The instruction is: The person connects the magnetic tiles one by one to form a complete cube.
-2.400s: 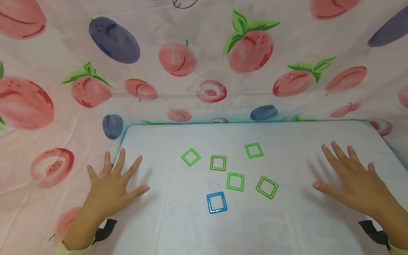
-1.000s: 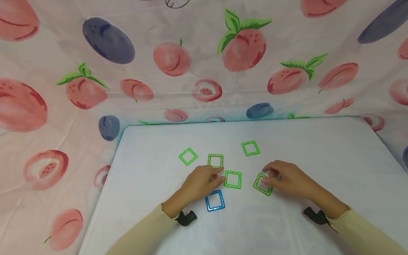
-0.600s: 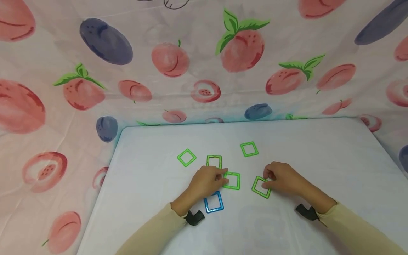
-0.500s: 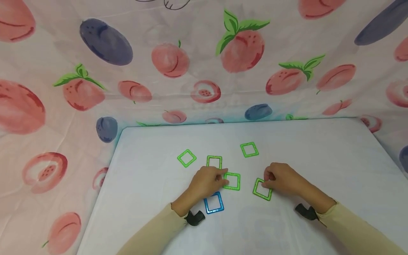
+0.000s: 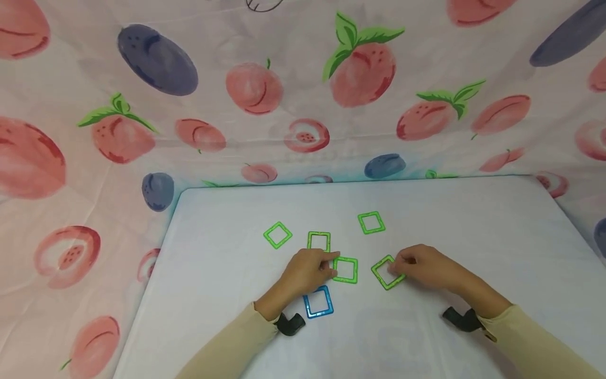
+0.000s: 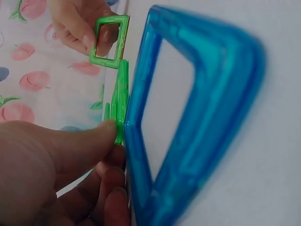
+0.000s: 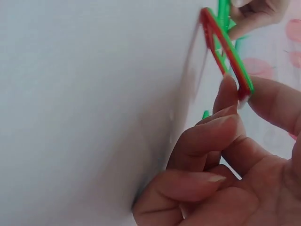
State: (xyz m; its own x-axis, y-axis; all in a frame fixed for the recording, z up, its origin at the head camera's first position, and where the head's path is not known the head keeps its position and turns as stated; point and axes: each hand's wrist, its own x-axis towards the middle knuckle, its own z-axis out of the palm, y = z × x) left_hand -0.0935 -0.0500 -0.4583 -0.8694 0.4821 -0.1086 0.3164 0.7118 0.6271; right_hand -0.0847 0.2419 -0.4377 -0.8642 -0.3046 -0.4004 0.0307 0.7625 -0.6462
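My left hand point(image 5: 305, 271) pinches the left edge of a green square magnetic tile point(image 5: 355, 270), an open frame lying near the middle of the table. In the left wrist view its thumb point(image 6: 94, 141) presses on green plastic. My right hand point(image 5: 428, 266) holds another green square magnetic tile point(image 5: 380, 279) by its right side, between thumb and fingertips. The right wrist view shows this tile point(image 7: 239, 68) tilted up off the white surface, its underside red. A blue square tile point(image 5: 319, 315) lies just below my left hand, partly covered by it.
Behind my left hand lies a green tile point(image 5: 319, 233), its lower edge hidden. Two more green tiles lie farther back, a left one point(image 5: 271, 241) and a right one point(image 5: 375, 231). A fruit-print cloth point(image 5: 303, 95) hangs behind the white table point(image 5: 236, 210).
Both hands have come in from the table's sides to the tiles. The left took hold of the middle green tile; the right took the right-hand one, which has since turned and tilted.
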